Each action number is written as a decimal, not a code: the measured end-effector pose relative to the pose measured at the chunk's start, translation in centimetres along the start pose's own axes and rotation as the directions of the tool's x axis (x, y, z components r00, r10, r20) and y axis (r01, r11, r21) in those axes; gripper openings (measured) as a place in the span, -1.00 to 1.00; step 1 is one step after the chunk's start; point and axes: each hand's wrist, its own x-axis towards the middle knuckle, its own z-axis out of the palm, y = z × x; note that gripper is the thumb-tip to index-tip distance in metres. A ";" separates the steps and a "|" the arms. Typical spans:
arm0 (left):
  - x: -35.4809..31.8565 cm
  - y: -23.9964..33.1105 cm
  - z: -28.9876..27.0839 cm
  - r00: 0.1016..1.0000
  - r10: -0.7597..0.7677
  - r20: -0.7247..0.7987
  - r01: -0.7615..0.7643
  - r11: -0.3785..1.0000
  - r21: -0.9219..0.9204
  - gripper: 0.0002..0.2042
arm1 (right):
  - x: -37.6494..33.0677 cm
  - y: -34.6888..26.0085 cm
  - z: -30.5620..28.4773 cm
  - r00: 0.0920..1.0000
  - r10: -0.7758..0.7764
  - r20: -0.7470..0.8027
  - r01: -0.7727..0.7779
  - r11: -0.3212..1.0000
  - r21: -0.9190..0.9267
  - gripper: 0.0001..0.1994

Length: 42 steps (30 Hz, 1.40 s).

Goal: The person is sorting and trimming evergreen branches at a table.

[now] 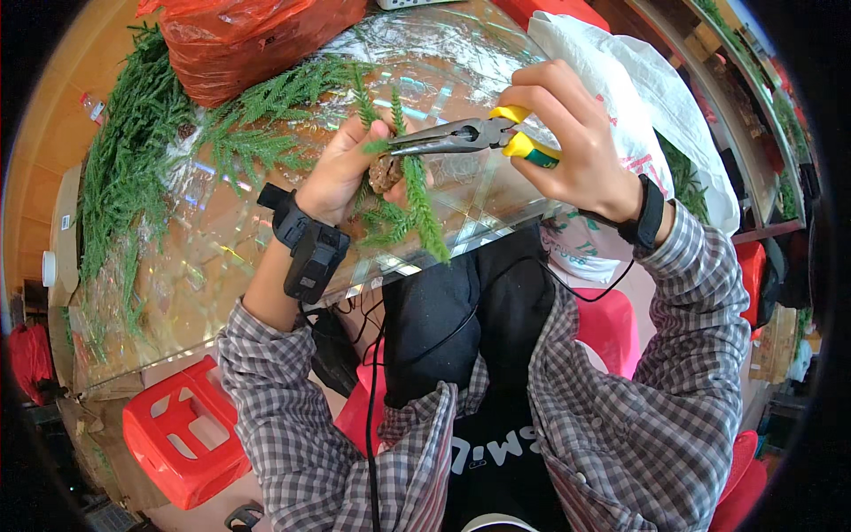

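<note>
Left hand: fingers closed around a small bunch of green sprigs with a brown pine cone held at the thumb; raised just above the desk.
Right hand: fingers wrapped narrow on the yellow handles of long-nose pliers; grip looks firm.
Key relation: the pliers' long axis runs nearly level, handles at the right hand, tips pointing left; the tips meet the bunch just above the cone, touching or nearly so, cannot tell if anything is pinched. The cone lies left of and slightly below the right hand's fingers; the left hand is the nearer one, already holding it.
Sprig axis: roughly upright, tips fanning down toward the person.
Desk: glass-topped, with a crinkled clear sheet under more loose green branches at the left and far side.
Packages: red plastic bag, bulging, at the far left edge of the desk; white plastic bag with red print at the far right, behind the right hand.
Below desk: red plastic stool at the person's left.
Wrists: black bands on both.
</note>
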 end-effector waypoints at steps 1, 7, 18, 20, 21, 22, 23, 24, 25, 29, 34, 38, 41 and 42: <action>0.0 -0.2 0.2 0.999 0.004 -0.038 -0.003 1.000 0.016 -0.78 | 0.0 0.1 0.0 1.000 -0.021 -0.008 0.021 0.999 -0.024 -0.60; -0.3 -0.5 0.4 0.993 0.016 -0.118 -0.019 1.000 -0.019 -0.85 | -0.1 0.2 0.2 0.999 -0.029 -0.018 0.028 0.999 -0.034 -0.60; 0.3 -0.2 0.3 0.994 0.097 -0.057 -0.101 0.992 -0.071 -0.82 | 0.9 0.4 0.9 0.993 -0.042 -0.106 0.034 0.997 -0.073 -0.64; 0.3 -0.2 0.6 0.995 0.103 -0.013 -0.104 0.992 -0.068 -0.82 | 0.7 0.2 0.8 0.997 -0.027 -0.072 0.025 0.999 -0.033 -0.61; 0.3 -0.3 0.9 0.993 0.111 -0.047 -0.114 0.992 -0.061 -0.81 | 0.7 0.1 0.7 0.998 -0.020 -0.055 0.020 1.000 -0.014 -0.59; 0.2 -0.4 1.3 0.990 0.119 -0.080 -0.123 0.991 -0.053 -0.80 | 0.6 0.0 0.6 0.998 -0.021 -0.056 0.020 1.000 -0.014 -0.59; 0.2 -0.5 1.6 0.985 0.127 -0.113 -0.133 0.990 -0.045 -0.80 | 0.4 -0.1 0.6 0.999 -0.015 -0.050 0.014 1.000 -0.007 -0.59; 0.1 -0.5 1.6 0.985 0.127 -0.113 -0.133 0.990 -0.042 -0.80 | 0.3 -0.2 0.6 0.999 -0.008 -0.045 0.008 1.000 0.000 -0.59; 0.0 -0.4 1.6 0.991 0.105 -0.085 -0.110 0.992 -0.058 -0.80 | 0.1 -0.3 0.5 0.999 -0.002 -0.040 0.003 1.000 0.007 -0.59; -0.6 -0.7 1.7 0.991 0.081 -0.104 -0.084 0.996 -0.028 -0.82 | -0.7 -0.9 0.1 0.999 0.002 -0.045 -0.001 1.000 0.014 -0.61; -0.9 0.4 2.2 0.938 0.224 -0.264 -0.114 0.920 0.375 -0.86 | -1.5 -1.4 -0.1 0.998 0.038 -0.042 -0.035 0.997 0.065 -0.64; -0.1 2.2 3.2 0.894 0.333 -0.301 -0.020 0.699 0.715 -0.87 | -1.8 -1.4 0.6 0.972 0.233 0.029 -0.234 0.961 0.149 -0.71; 0.8 3.2 4.0 0.870 0.357 -0.341 0.105 0.541 0.835 -0.86 | -1.3 -1.4 1.0 0.830 0.484 0.278 -0.553 0.778 0.298 -0.75; 1.1 3.3 4.3 0.860 0.350 -0.371 0.180 0.473 0.862 -0.84 | -1.0 -1.3 1.1 0.828 0.486 0.278 -0.555 0.777 0.297 -0.75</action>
